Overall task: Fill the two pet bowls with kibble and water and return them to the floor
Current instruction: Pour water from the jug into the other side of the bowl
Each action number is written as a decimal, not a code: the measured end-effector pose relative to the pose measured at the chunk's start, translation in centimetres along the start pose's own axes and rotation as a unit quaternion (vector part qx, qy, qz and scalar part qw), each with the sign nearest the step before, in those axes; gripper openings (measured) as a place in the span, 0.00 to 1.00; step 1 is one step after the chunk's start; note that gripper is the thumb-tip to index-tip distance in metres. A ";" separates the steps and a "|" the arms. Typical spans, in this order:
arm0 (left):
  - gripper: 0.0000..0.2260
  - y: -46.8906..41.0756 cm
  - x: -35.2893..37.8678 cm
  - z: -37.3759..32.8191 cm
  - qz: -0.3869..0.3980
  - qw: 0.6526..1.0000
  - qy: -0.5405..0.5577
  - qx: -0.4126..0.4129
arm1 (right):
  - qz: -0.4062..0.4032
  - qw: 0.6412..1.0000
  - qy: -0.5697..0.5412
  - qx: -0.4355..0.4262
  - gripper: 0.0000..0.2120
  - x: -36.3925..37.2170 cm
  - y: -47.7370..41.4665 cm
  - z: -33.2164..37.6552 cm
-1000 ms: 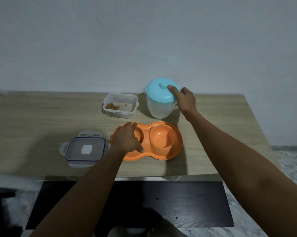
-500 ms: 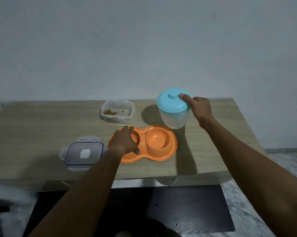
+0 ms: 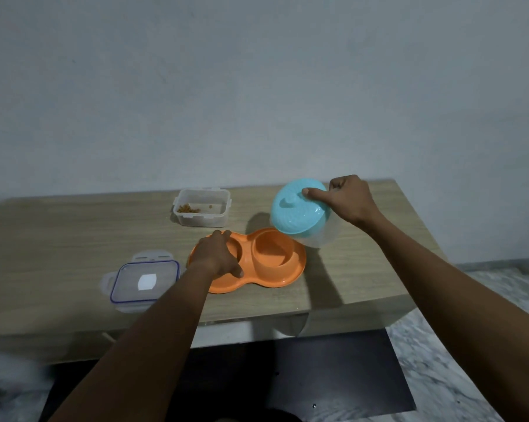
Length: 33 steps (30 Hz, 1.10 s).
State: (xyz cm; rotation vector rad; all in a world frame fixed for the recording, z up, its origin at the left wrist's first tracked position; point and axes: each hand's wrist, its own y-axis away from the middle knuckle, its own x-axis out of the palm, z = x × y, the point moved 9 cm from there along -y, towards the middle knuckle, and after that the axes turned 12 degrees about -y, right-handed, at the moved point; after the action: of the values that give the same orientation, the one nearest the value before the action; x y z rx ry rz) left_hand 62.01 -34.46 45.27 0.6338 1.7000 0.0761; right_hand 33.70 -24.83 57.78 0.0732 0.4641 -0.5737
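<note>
So the big change: a second earlier the clear jug (image 3: 321,239) stood upright on the worktop (image 3: 59,239) behind the orange double bowl (image 3: 287,280). Half a second on it was just off the surface. By this frame the right hand (image 3: 348,202) had lifted it and tipped it left, with its turquoise lid (image 3: 298,211) facing the camera and its lip over the far right edge of the right-hand well (image 3: 272,248).

The right thumb pressed on the lid. The other fingers were curled behind the jug, presumably round a handle I couldn't see. The left hand (image 3: 217,254) hadn't moved, with its fingers draped over the left-hand well and its thumb on the near rim, holding the bowl steady.

I couldn't make out any water flowing, and the right well looked dry. The left hand hid the left well, so I couldn't tell about kibble. The kibble tub (image 3: 202,208) sat open at the far side, nearly empty, with its snap lid (image 3: 144,280) near left.

To me this was the start of the water pour, and the bowl was still on the worktop, not the floor.
</note>
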 end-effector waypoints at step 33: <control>0.53 0.0 -0.1 0.3 0.001 1.000 0.010 0.005 | 0.064 0.973 0.209 -0.076 0.31 1.5 1.2 4.0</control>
State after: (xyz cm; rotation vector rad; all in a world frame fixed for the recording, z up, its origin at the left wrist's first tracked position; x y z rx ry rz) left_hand 62.27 -34.56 45.24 0.6448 1.7190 0.0752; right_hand 37.05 -25.37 60.57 0.0782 0.9058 -0.3928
